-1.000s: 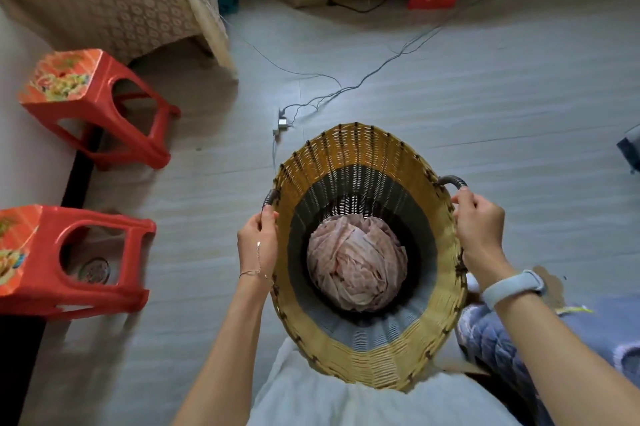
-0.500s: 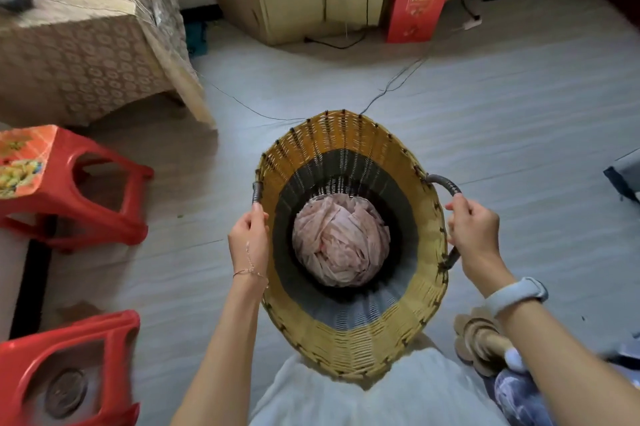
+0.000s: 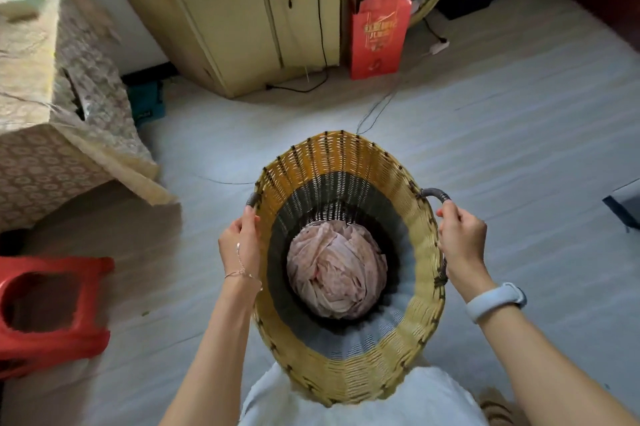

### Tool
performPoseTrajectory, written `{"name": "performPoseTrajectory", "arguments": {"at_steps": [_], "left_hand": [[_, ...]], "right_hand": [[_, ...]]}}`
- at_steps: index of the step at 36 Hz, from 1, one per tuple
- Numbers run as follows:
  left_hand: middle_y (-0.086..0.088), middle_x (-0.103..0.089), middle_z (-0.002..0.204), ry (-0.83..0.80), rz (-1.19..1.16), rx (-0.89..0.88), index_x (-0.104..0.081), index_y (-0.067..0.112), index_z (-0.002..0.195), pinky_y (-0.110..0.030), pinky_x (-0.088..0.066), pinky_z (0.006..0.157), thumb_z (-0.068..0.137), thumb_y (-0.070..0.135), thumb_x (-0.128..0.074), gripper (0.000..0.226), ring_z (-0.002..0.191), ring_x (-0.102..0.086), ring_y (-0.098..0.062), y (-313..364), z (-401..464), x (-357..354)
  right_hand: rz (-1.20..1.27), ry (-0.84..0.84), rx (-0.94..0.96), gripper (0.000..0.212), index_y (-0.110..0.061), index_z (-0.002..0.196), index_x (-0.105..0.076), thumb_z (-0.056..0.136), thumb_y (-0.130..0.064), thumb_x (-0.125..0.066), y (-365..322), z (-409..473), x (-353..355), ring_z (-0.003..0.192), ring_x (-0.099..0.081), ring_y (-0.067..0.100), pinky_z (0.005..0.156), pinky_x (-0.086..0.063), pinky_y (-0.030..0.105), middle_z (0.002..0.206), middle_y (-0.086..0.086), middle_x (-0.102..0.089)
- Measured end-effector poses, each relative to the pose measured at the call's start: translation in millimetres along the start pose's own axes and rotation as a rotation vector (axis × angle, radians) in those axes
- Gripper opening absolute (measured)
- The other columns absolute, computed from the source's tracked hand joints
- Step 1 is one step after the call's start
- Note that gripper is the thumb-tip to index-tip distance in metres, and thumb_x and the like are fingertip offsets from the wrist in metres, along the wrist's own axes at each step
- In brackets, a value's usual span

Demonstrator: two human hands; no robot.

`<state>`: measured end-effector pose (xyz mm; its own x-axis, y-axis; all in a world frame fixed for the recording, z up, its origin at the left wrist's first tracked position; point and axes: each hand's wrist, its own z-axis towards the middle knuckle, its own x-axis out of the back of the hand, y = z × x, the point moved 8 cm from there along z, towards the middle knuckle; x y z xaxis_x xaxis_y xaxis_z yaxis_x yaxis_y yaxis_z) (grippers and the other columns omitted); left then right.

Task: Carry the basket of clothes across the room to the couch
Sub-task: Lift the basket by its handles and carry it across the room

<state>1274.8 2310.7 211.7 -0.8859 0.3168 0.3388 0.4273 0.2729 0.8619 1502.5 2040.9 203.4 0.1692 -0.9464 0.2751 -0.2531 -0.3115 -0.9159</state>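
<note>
Pale grey plank floor [image 3: 485,155] filling most of the view. At eleven o'clock, a yellowish wooden cabinet [image 3: 242,20] with black cords hanging down its doors. At nine o'clock, a box-shaped table under a cream patterned cloth [image 3: 52,134]. Held at centre, clear of the floor and against the white garment at six o'clock: a tall woven wicker basket in yellow, dark grey and pale grey bands [image 3: 349,366], mouth turned up toward the camera, long axis running from rim down to base, oval opening stretched from twelve to six. At eight o'clock, a red plastic stool [image 3: 48,308]. At one o'clock, a red paper gift bag [image 3: 377,37] printed in gold lettering, too blurred to read. Deep in the basket, a crumpled pink cloth bundle [image 3: 336,273]. Left hand [image 3: 242,242] clamped around the dark handle at nine o'clock of the rim; right hand [image 3: 462,238] wrapped round the dark handle at three o'clock, wrist in a pale blue band [image 3: 495,301].
</note>
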Motion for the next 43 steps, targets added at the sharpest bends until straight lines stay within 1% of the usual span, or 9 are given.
{"name": "performPoseTrajectory", "arguments": {"at_steps": [4,9,15,19,23,28,34,37,43], "left_hand": [[-0.005,-0.057,0.083,-0.033,0.023,-0.017,-0.057,0.015,0.087,-0.032,-0.043,0.082,0.094,0.041,-0.039,0.033,0.088,-0.051,-0.021,49.7,23.8,-63.5],[-0.001,-0.045,0.064,-0.078,-0.007,-0.029,-0.052,0.022,0.064,-0.021,-0.036,0.061,0.094,0.038,-0.039,0.036,0.064,-0.041,-0.011,92.8,55.3,-132.9],[0.001,-0.045,0.066,-0.185,0.006,-0.044,-0.049,0.021,0.064,-0.02,-0.036,0.061,0.095,0.037,-0.037,0.037,0.066,-0.042,-0.01,141.1,102.7,-229.3],[0.002,-0.051,0.071,-0.243,0.026,-0.038,-0.054,0.015,0.077,-0.022,-0.04,0.064,0.095,0.036,-0.037,0.032,0.07,-0.047,-0.01,178.5,142.4,-300.4],[-0.007,-0.056,0.092,-0.323,0.038,0.01,-0.058,0.009,0.095,-0.031,-0.043,0.082,0.095,0.037,-0.038,0.035,0.089,-0.05,-0.019,214.2,186.6,-374.1],[-0.002,-0.048,0.066,-0.393,0.062,-0.031,-0.057,0.008,0.078,-0.024,-0.036,0.06,0.094,0.034,-0.04,0.035,0.064,-0.043,-0.012,272.0,235.6,-460.4],[-0.002,-0.05,0.072,-0.476,0.103,-0.08,-0.053,0.022,0.064,-0.032,-0.041,0.074,0.092,0.034,-0.042,0.033,0.074,-0.047,-0.014,332.1,265.2,-552.3],[0.0,-0.04,0.065,-0.494,0.13,-0.132,-0.044,0.025,0.058,-0.03,-0.031,0.064,0.09,0.035,-0.043,0.034,0.064,-0.036,-0.013,363.0,277.1,-603.9],[0.002,-0.041,0.062,-0.53,0.15,-0.166,-0.046,0.025,0.058,-0.029,-0.029,0.059,0.091,0.035,-0.043,0.035,0.058,-0.035,-0.011,408.3,279.1,-714.2]], "right_hand": [[0.021,0.024,0.007,0.03,-0.01,0.059,-0.046,0.085,-0.024,-0.043,-29.7,65.2,0.1,0.051,-0.025,0.019,0.05,-0.021,0.035,0.052,0.005,-0.03],[0.071,0.066,-0.02,0.032,-0.019,0.055,-0.049,0.086,-0.024,-0.044,-48.6,133.4,3.1,0.049,-0.03,0.018,0.05,-0.026,0.031,0.049,0.0,-0.036],[0.131,0.171,-0.066,0.032,-0.022,0.052,-0.047,0.084,-0.022,-0.046,-66.9,219.4,5.7,0.047,-0.031,0.017,0.048,-0.025,0.029,0.03,-0.015,-0.041],[0.168,0.267,-0.059,0.033,-0.02,0.05,-0.044,0.083,-0.021,-0.046,-87.4,284.8,3.0,0.049,-0.027,0.017,0.048,-0.023,0.031,0.047,-0.002,-0.034],[0.163,0.337,-0.087,0.031,-0.018,0.05,-0.042,0.081,-0.018,-0.045,-111.7,356.9,-5.0,0.05,-0.025,0.018,0.048,-0.021,0.03,0.052,0.002,-0.03],[0.179,0.388,-0.118,0.028,-0.018,0.052,-0.041,0.079,-0.018,-0.045,-145.6,439.6,-10.0,0.05,-0.023,0.017,0.048,-0.019,0.031,0.053,0.002,-0.028],[0.249,0.459,-0.163,0.03,-0.019,0.052,-0.041,0.081,-0.017,-0.047,-162.0,512.2,3.7,0.046,-0.023,0.013,0.047,-0.02,0.029,0.045,-0.006,-0.03],[0.285,0.475,-0.189,0.03,-0.019,0.052,-0.041,0.081,-0.016,-0.046,-167.2,552.6,13.6,0.038,-0.022,0.008,0.043,-0.019,0.025,0.034,-0.012,-0.028],[0.287,0.537,-0.196,0.03,-0.019,0.05,-0.042,0.08,-0.016,-0.047,-176.6,651.3,46.1,0.041,-0.024,0.013,0.042,-0.021,0.025,0.038,-0.01,-0.031]]}}
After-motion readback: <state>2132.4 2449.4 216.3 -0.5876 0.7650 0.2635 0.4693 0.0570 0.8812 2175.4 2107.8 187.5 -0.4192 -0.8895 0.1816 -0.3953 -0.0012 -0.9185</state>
